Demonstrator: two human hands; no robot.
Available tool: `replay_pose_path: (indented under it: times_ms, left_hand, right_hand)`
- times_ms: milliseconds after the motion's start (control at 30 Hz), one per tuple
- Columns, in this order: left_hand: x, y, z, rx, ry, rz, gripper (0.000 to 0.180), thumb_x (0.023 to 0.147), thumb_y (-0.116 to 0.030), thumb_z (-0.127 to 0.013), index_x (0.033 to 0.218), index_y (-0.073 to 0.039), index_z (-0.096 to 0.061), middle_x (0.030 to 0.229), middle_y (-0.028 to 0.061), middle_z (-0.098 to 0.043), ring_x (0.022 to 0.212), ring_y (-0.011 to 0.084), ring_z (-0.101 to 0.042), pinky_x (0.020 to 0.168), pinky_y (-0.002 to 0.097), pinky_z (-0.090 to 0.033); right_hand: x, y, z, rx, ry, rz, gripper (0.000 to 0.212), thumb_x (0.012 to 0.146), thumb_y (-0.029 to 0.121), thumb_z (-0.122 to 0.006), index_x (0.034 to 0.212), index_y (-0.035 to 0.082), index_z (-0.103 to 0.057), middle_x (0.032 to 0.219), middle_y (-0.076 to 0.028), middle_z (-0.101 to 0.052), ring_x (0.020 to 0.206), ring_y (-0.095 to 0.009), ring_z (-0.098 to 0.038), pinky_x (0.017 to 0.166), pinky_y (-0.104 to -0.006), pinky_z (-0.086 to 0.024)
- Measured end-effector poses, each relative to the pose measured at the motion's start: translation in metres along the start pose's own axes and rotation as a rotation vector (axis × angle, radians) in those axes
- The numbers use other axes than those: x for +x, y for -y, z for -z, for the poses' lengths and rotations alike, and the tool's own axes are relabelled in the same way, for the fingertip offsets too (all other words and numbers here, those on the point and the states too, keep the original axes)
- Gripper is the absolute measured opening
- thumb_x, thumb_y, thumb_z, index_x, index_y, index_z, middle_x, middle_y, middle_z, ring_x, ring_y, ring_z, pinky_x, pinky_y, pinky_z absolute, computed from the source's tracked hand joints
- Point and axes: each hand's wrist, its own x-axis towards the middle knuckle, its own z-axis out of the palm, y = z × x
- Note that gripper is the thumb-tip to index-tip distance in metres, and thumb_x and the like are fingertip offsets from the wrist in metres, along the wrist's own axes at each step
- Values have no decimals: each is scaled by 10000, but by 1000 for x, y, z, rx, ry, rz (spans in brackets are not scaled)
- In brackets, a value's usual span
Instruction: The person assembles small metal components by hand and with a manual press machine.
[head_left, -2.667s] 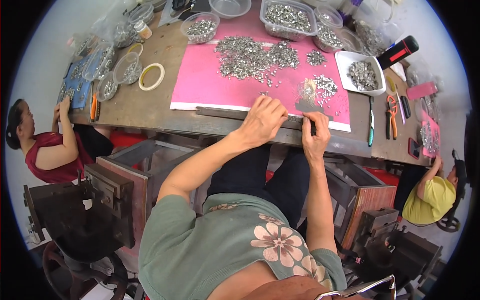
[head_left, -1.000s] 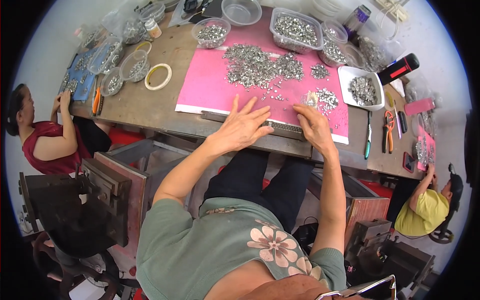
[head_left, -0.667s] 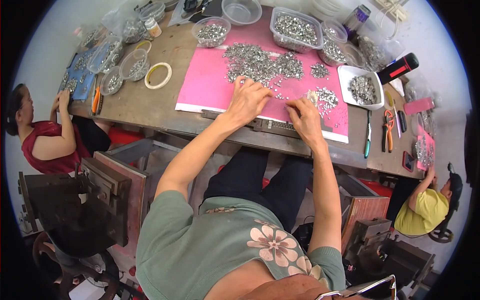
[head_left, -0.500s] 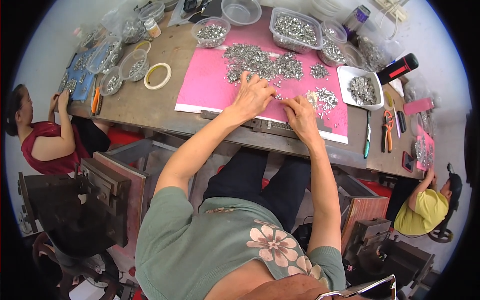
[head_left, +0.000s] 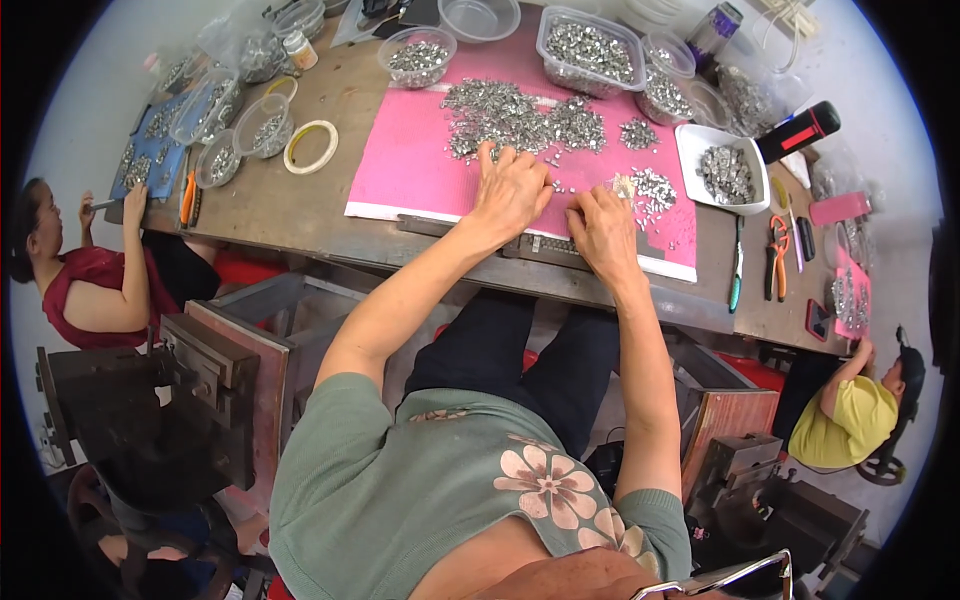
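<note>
On a pink mat lies a wide heap of small silvery metal pieces. My left hand is at the heap's near edge, its fingers bent down among the pieces; what they grip, if anything, is hidden. My right hand is closed, fingertips pressed together just right of a dark slotted metal strip along the mat's front edge. Its grip is too small to make out. A few loose bits lie between my hands. Beside my right hand is a scatter of smaller, brighter pieces.
Behind the heap stand a round tub and a rectangular tub of metal pieces. To the right are a white dish, orange-handled pliers and a black bottle. A tape roll lies left. People sit at both ends.
My hands have moved slightly apart; the right has drawn in its pointing fingers and the left has shifted a little. At left, the co-worker's hand has lifted with a flat grey thing.
</note>
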Motion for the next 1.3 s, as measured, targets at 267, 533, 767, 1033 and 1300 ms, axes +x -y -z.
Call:
replay_pose_path:
  times_ms: [267, 533, 767, 1033, 1300]
  left_hand:
    - [-6, 4, 5, -137, -14, -94, 97, 811, -182, -730, 844, -98, -698, 863, 47, -628, 911, 253, -576, 1032, 573, -323]
    - [-48, -21, 37, -265, 82, -137, 148, 817, -178, -750, 924, -94, -692, 891, 48, -591, 907, 243, -580, 1062, 535, -337]
    - [-54, -21, 33, -287, 26, -138, 188, 809, -151, -761, 973, -88, -695, 923, 58, -600, 903, 248, -588, 1059, 519, -365]
    - [-59, -19, 31, -335, 15, -153, 211, 828, -154, -771, 1022, -90, -715, 948, 66, -612, 928, 251, -615, 1055, 518, -386]
    - [-61, -20, 23, -323, -66, -145, 151, 815, -170, -795, 943, -106, -745, 898, 53, -629, 894, 263, -613, 1013, 463, -437]
  right_hand:
    - [-12, 2, 10, 393, 57, -215, 90, 854, 72, -717, 918, 35, -666, 869, -120, -632, 817, -309, -629, 786, -412, -448]
    - [-38, 32, 10, 383, -112, -119, 96, 832, 35, -733, 899, 45, -664, 859, -85, -628, 828, -296, -597, 768, -398, -438]
    - [-38, 38, 9, 315, -136, -86, 109, 814, 18, -743, 899, 43, -679, 871, -86, -633, 827, -299, -590, 769, -406, -451]
    - [-33, 26, 16, 465, -125, -205, 92, 870, -20, -711, 959, -9, -691, 892, -125, -672, 784, -282, -658, 739, -354, -518]
    - [0, -5, 2, 302, -115, -212, 104, 868, 29, -702, 969, 7, -707, 887, -140, -649, 863, -341, -628, 775, -429, -506]
